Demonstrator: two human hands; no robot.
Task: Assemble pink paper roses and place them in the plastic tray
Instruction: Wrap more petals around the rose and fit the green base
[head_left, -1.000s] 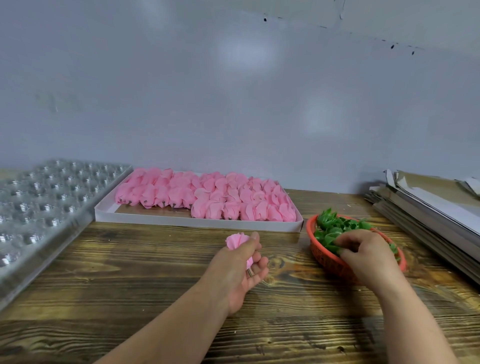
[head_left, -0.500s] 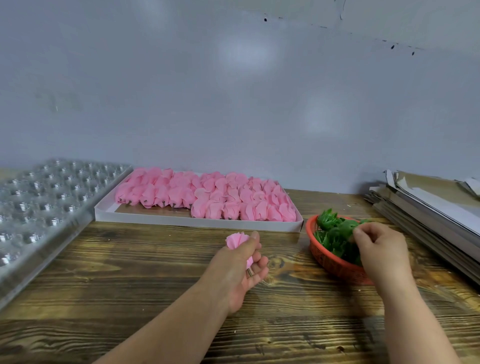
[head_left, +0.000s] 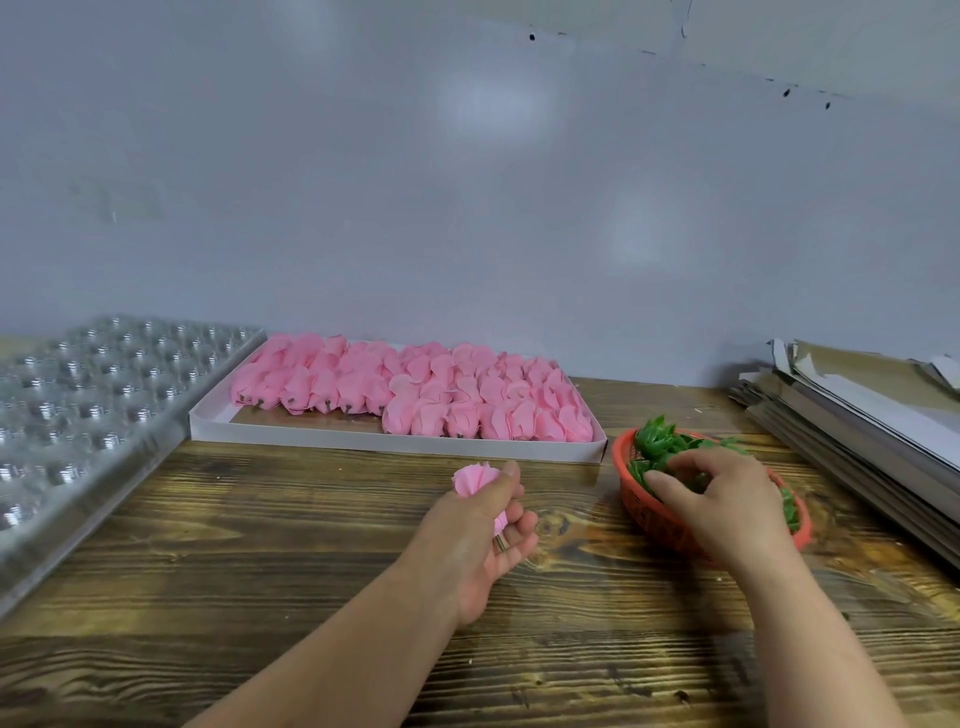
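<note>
Left hand (head_left: 480, 525) pinches a pink rose (head_left: 470, 479) upright, ready for a base. Right hand (head_left: 719, 499), fingers curled, digs among green pieces (head_left: 657, 444) in the red basket (head_left: 654, 525); grip unclear.

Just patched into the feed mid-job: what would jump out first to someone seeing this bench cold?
The white box packed with pink paper petals at the back centre grabs the eye. In front, the left hand holds one pink paper rose above the wooden table, while the right hand reaches into the red basket of green leaf pieces.
</note>
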